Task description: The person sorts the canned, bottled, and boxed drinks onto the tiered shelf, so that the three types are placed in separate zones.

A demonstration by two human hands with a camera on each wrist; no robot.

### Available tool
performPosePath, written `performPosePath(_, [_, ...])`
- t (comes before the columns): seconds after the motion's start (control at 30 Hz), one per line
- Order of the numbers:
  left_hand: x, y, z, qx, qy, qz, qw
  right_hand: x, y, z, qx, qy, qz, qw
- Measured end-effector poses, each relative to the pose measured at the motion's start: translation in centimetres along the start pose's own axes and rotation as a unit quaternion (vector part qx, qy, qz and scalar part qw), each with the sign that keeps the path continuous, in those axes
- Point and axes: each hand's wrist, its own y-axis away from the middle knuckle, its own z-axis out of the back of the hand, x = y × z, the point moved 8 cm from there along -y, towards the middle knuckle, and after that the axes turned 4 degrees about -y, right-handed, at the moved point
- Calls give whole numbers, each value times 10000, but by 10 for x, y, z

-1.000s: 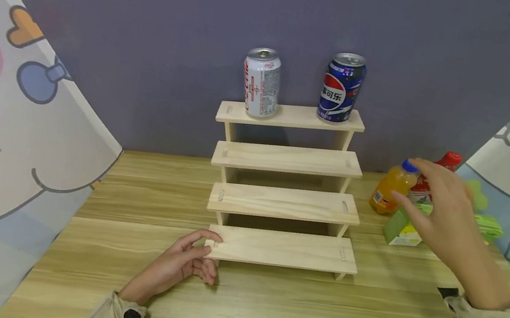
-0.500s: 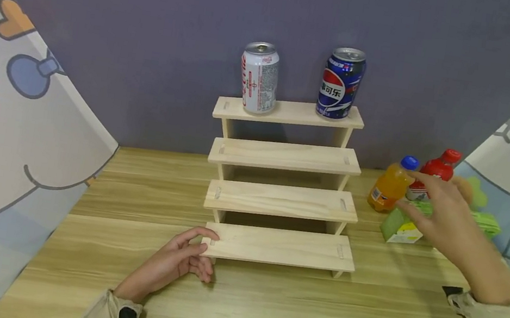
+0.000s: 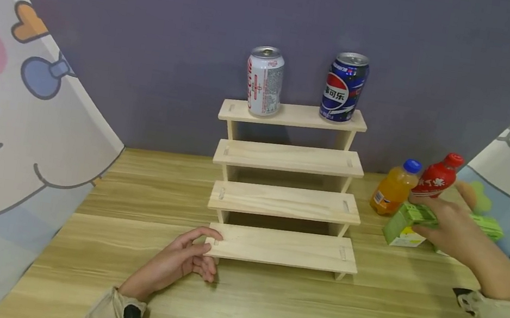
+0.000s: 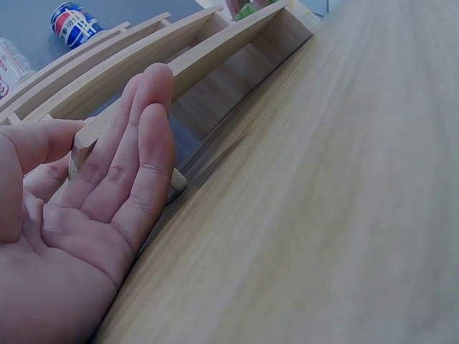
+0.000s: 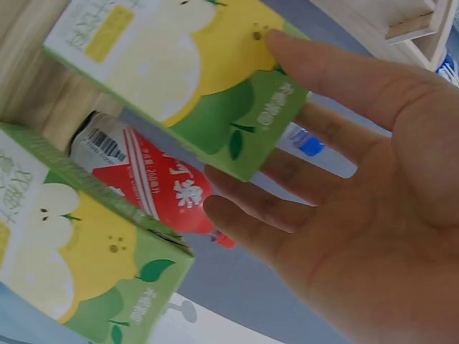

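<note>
Two hands are working far apart on the light wooden table (image 3: 263, 303), and the red plastic bottle with the red cap (image 3: 434, 177) is lying wholly on the right hand's side. The right hand (image 3: 452, 232) is reaching forward and to the right of the four-step pale wooden stand (image 3: 285, 202), with its fingers spread and fairly straight; in the right wrist view its fingertips (image 5: 237, 215) are touching the bottle's red label, while its thumb is lying on a green and yellow pear-print juice carton (image 5: 179, 79). No finger is curling round the bottle, so nothing is being held. The bottle is tilting, its cap leaning up and to the right, its long axis slanting away from the palm, and it is sitting between that carton and a second green carton (image 5: 79, 265), just beside an orange juice bottle with a blue cap (image 3: 394, 188). The left hand (image 3: 185, 264) is resting well away, open, its straight fingers (image 4: 143, 129) pressing against the left end of the stand's lowest step. A white can (image 3: 264, 80) and a blue can (image 3: 343, 87) are standing upright on the top step.
</note>
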Motion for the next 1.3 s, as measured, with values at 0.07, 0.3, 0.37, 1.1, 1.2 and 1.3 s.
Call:
performPosePath(0.07, [1, 0, 0, -12, -11, -7, 10000, -5, 0, -5, 232, -65, -182, 9995])
performPosePath(0.3, [0, 0, 1, -88, -22, -19, 10000, -8, -1, -8, 134, 3, 14, 9999])
performPosePath(0.37, [-1, 0, 0, -103, -51, -31, 9999, -8, -1, -8, 90, 55, 103, 9999])
performPosePath(1.1, [0, 0, 2, -288, -182, -101, 9994, -11, -4, -14, 212, 320, -375, 9986])
performPosePath(1.2, [0, 0, 3, -313, -193, -60, 9993, -10, -4, -14, 214, 339, -357, 9986])
performPosePath(1.3, [0, 0, 2, -335, -214, 7, 9992, -9, -4, -14, 272, 355, -319, 9985])
